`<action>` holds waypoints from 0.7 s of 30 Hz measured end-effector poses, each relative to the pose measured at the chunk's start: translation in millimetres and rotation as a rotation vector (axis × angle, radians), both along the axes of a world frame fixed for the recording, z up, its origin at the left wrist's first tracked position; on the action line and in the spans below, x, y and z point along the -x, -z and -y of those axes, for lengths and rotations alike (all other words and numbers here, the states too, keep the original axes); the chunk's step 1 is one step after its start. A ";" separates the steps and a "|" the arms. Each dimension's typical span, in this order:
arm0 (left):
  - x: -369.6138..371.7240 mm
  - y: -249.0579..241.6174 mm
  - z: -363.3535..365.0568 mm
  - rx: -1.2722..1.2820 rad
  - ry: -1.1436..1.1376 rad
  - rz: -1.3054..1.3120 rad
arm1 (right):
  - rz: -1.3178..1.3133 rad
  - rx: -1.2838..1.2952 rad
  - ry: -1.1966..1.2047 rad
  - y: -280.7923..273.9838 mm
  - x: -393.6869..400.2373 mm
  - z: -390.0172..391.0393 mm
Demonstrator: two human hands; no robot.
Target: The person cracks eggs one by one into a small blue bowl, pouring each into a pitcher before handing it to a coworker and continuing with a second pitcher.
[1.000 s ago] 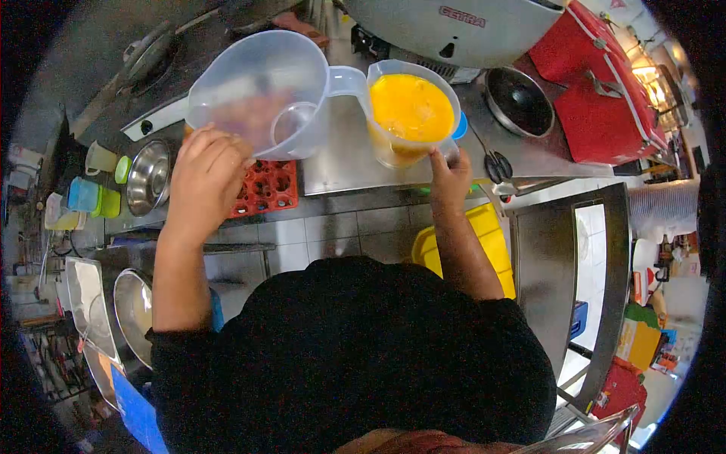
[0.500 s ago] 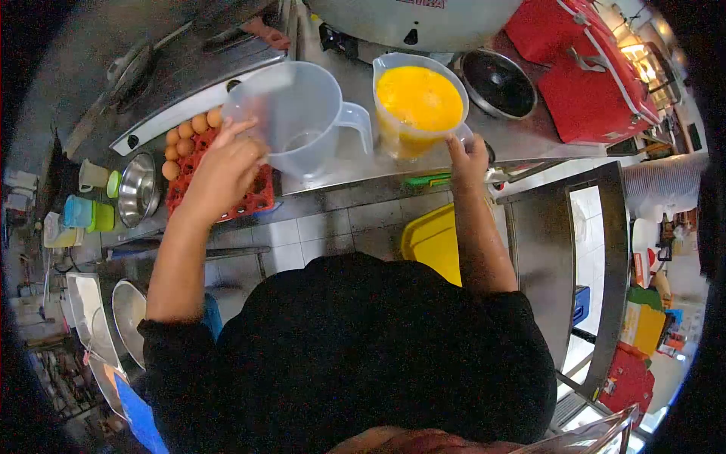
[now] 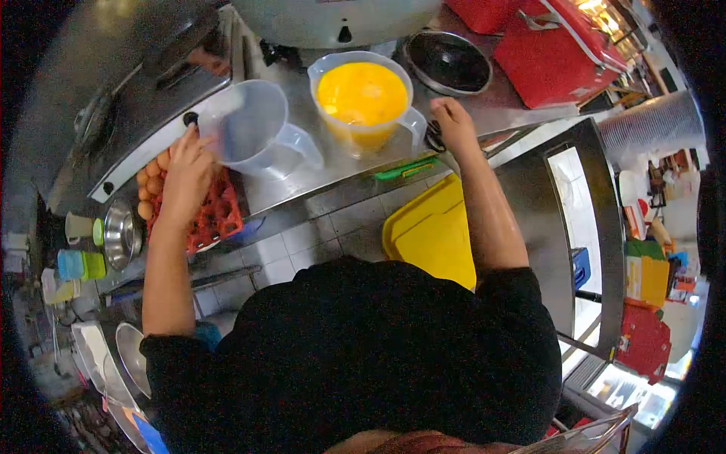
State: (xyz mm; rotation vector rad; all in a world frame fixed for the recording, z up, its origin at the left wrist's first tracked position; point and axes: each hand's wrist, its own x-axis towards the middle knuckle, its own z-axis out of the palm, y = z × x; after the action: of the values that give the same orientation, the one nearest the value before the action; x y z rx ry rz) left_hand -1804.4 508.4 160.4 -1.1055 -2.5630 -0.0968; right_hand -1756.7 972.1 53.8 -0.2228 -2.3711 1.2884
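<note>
My left hand (image 3: 190,170) is over the egg tray, fingers partly stretched out at the left side of an empty clear plastic jug (image 3: 249,144). Below it is a red egg tray (image 3: 219,208), with brown eggs (image 3: 153,185) in its left part. A second clear jug (image 3: 364,144), full of yellow beaten egg (image 3: 361,92), stands on the steel counter. My right hand (image 3: 455,127) is to the right of that jug's handle, apart from it, with its fingers curled closed. Right beside it lies a small black item (image 3: 434,138); whatever the fingers may hold is hidden.
A dark round pan (image 3: 448,64) sits behind my right hand, with red bags (image 3: 556,60) farther right. At the back stands a large metal vessel (image 3: 340,23). Steel bowl (image 3: 122,234) at left; yellow lid or tub (image 3: 431,227) below the counter edge.
My right hand has let go of the egg-filled jug's handle and moved right of it. My left hand stays beside the empty jug. The whole view has shifted and turned slightly.
</note>
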 end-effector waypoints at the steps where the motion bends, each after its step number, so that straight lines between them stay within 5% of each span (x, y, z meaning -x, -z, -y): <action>1: 2.9 1.4 3.3 -0.029 0.006 -0.005 | 0.011 -0.114 -0.004 -5.5 4.1 -2.3; 7: -8.6 -7.7 -1.4 -0.117 -0.111 -0.023 | 0.117 -0.679 -0.238 7.2 55.4 -3.0; 11: -25.6 -19.4 -2.7 -0.170 -0.121 -0.110 | 0.312 -0.801 -0.292 1.0 62.6 5.6; 16: -69.8 -14.3 -25.6 -0.388 -0.034 -0.208 | 0.232 -0.718 -0.209 10.3 65.7 1.4; 17: -79.3 -11.1 -41.3 -0.541 0.042 -0.107 | 0.194 -0.680 -0.197 12.3 64.0 -1.9; 19: -97.5 24.4 -74.1 -1.019 0.155 0.679 | 0.180 -0.716 -0.148 2.8 54.7 -4.5; 21: -108.1 31.5 -114.3 -0.953 0.117 1.072 | 0.172 -0.754 -0.075 -10.1 40.6 -6.6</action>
State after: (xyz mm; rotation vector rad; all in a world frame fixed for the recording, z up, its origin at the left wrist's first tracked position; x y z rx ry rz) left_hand -1696.2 622.7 128.9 -0.8647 -2.5295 -2.1537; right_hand -1797.4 978.7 63.9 -0.0083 -2.8402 0.3375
